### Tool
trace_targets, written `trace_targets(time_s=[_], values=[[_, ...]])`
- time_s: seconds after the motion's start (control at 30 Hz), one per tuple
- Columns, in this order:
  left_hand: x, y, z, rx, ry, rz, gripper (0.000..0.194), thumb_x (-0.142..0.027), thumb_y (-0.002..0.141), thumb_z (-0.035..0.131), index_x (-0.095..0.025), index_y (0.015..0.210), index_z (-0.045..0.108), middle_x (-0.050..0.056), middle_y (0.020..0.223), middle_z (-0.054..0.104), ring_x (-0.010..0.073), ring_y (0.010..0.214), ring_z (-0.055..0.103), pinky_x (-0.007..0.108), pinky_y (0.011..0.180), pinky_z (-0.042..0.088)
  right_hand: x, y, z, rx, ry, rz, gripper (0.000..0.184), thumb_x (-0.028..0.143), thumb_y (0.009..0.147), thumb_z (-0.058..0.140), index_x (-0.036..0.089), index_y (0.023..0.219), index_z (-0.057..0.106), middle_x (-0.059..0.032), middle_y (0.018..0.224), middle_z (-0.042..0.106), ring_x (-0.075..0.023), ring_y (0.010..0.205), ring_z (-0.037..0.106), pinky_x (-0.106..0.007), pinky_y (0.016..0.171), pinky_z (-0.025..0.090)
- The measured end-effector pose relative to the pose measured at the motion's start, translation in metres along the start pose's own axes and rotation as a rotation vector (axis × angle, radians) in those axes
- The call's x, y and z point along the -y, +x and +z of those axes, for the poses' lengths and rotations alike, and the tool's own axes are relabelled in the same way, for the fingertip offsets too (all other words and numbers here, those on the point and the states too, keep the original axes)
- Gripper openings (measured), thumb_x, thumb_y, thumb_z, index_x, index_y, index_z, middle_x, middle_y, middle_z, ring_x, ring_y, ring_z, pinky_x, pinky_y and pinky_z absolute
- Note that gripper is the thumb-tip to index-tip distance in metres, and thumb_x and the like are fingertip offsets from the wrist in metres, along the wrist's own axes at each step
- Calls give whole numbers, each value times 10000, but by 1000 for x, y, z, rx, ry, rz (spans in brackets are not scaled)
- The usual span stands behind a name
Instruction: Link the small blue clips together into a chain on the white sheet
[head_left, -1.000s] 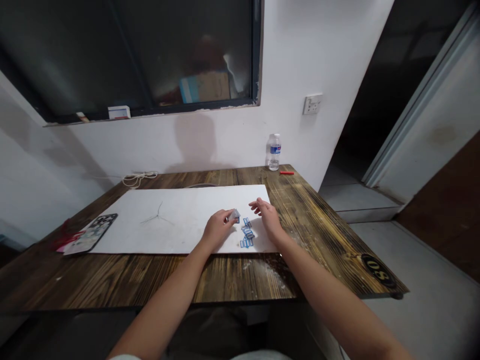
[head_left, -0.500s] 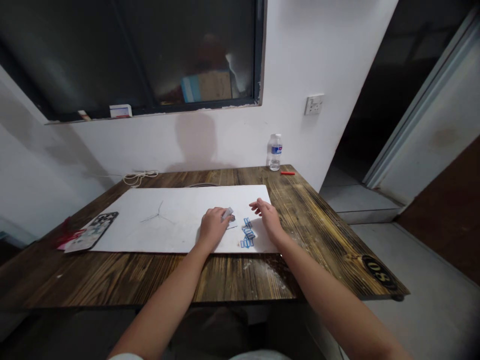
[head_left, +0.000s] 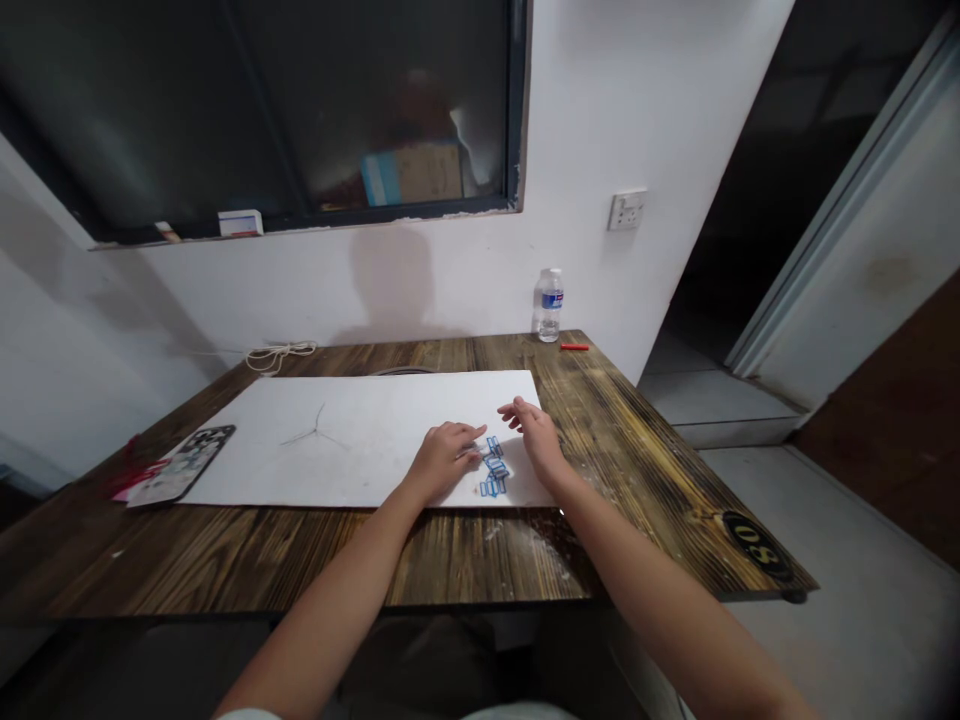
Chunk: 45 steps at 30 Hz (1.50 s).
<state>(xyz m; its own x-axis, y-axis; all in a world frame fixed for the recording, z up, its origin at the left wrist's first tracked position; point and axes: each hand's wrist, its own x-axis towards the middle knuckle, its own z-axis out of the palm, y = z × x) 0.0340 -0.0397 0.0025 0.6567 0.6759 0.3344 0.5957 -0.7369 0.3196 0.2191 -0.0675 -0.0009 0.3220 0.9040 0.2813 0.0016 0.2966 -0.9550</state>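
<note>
On the white board (head_left: 390, 400) lies a small cluster of blue-outlined rectangular shapes (head_left: 495, 466); whether they are drawn or loose pieces I cannot tell. My left hand (head_left: 444, 460) rests just left of the cluster, its fingers and thumb apart, pointing towards it. A dark patch shows between thumb and fingers, too small to name. My right hand (head_left: 534, 430) stands on its side at the board's right edge, fingers loosely bent and apart, with nothing visible in it. The grey block seen earlier does not show now. Thin dark lines (head_left: 316, 432) meet in a three-armed mark on the board's left half.
A patterned phone-like slab (head_left: 184, 468) overlaps the board's left end, beside a pink-red item (head_left: 139, 478). At the back of the wooden table (head_left: 480, 560) are a white cable (head_left: 279, 352), a water bottle (head_left: 550, 308) and a red pen-like stick (head_left: 574, 347).
My left hand has moved slightly right and its fingers have opened out; the grey block that was in it is out of sight. My right hand has stayed almost still.
</note>
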Motion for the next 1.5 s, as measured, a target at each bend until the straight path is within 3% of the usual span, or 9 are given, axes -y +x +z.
trace_targets(time_s=[0.27, 0.4, 0.5, 0.67, 0.83, 1.1, 1.2, 1.37, 1.5], values=[[9, -5, 4, 126, 73, -152, 457, -437, 846, 544, -261, 1268, 549, 76, 1346, 522, 247, 1255, 447, 389, 1030, 333, 0, 4, -6, 106, -137, -45, 574, 632, 817, 405, 173, 621, 691, -66, 652, 671, -197, 686, 599, -332, 727, 438], [17, -8, 10, 253, 190, -277, 635, -538, 878, 421, -216, 1419, 341, 120, 1512, 234, 295, 1397, 186, 493, 1084, 210, 2, 5, -24, 780, -337, 7, 413, 566, 794, 523, 226, 778, 757, -47, 882, 734, -254, 927, 638, -389, 899, 417], [17, -9, 12, 362, 182, -242, 707, -595, 893, 292, -200, 1471, 194, 127, 1539, 72, 297, 1418, 39, 561, 1093, 84, -2, 4, -34, 1125, -485, 1, 373, 443, 643, 740, 340, 1001, 717, -2, 1187, 645, -298, 1265, 439, -471, 1073, 236], [6, -8, 7, 512, 90, -28, 673, -602, 903, 213, -258, 1477, 139, 83, 1548, 53, 261, 1423, -15, 576, 1086, -4, -21, 8, -34, 905, -779, -55, 592, 333, 775, 655, 368, 1333, 461, -27, 1494, 279, -305, 1408, 117, -609, 1076, -8], [-2, -7, -3, 602, -40, 158, 651, -610, 885, 307, -329, 1460, 193, 41, 1539, 153, 249, 1422, 69, 527, 1105, -12, -36, 14, -28, 731, -730, -85, 733, 249, 795, 610, 322, 1439, 269, -68, 1533, 131, -273, 1400, 174, -565, 1106, -6], [4, -9, 13, 435, 117, 83, 730, -642, 819, 437, -325, 1448, 243, 63, 1531, 203, 283, 1415, 106, 527, 1107, 78, -25, 14, -19, 720, -157, 0, 635, 355, 782, 627, 315, 1377, 408, -52, 1412, 446, -227, 1264, 455, -426, 1021, 376], [11, -9, 18, 346, 179, -119, 715, -654, 847, 349, -297, 1455, 230, 85, 1543, 139, 306, 1415, 87, 547, 1092, 94, -11, 12, -23, 644, -274, -134, 475, 398, 775, 637, 274, 1231, 585, -67, 1285, 572, -231, 1199, 508, -426, 1020, 371], [25, -9, 20, 196, 304, -423, 806, -678, 838, 313, -135, 1435, 285, 220, 1517, 133, 386, 1396, 91, 577, 1058, 141, -6, 12, -28, 953, -515, -354, 249, 374, 638, 770, 248, 851, 752, -64, 1079, 669, -257, 1043, 581, -406, 952, 411], [18, -7, 14, 186, 212, -333, 673, -608, 857, 382, -159, 1355, 436, 185, 1485, 281, 355, 1382, 199, 520, 1068, 207, -23, 14, -25, 740, -697, -355, 226, 313, 697, 725, 270, 919, 742, -73, 1136, 648, -279, 1124, 533, -433, 983, 375]])
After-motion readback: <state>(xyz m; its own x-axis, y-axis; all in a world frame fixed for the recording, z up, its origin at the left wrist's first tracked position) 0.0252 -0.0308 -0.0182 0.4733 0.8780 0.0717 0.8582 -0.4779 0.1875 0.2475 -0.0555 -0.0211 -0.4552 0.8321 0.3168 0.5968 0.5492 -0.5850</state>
